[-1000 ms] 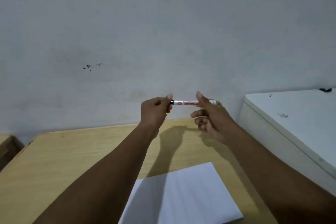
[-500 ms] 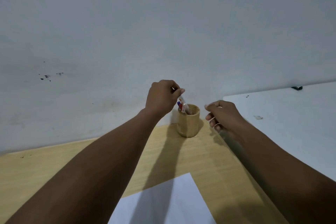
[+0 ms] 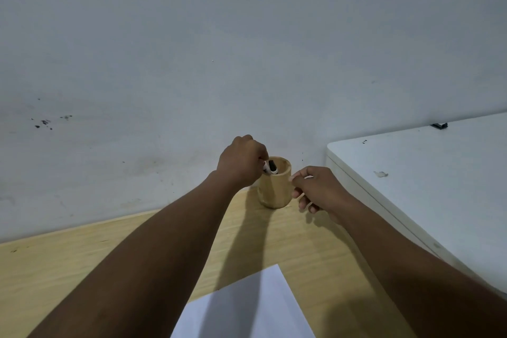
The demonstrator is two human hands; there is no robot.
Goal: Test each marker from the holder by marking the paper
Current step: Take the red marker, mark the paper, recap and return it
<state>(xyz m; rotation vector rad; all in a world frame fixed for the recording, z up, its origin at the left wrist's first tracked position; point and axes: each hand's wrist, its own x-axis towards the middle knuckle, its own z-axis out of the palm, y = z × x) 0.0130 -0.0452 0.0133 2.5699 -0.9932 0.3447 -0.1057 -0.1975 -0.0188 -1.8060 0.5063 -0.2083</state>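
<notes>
A round wooden holder (image 3: 275, 189) stands on the wooden table (image 3: 68, 269) near the wall. My left hand (image 3: 241, 163) is over its left rim, fingers closed on a marker (image 3: 270, 168) with a black cap that sticks down into the holder. My right hand (image 3: 315, 189) is just right of the holder, fingers loosely curled beside its wall, holding nothing that I can see. A white sheet of paper (image 3: 247, 307) lies on the table near me, partly under my arms' shadow.
A white cabinet top (image 3: 425, 178) borders the table on the right, higher than the table, with a small black object (image 3: 439, 125) at its far edge. A grey wall (image 3: 219, 49) rises right behind the holder.
A second ago both hands held a marker level in the air. My left hand then carried it down to the holder and is now lower, at the rim. My right hand let go and moved beside the holder.
</notes>
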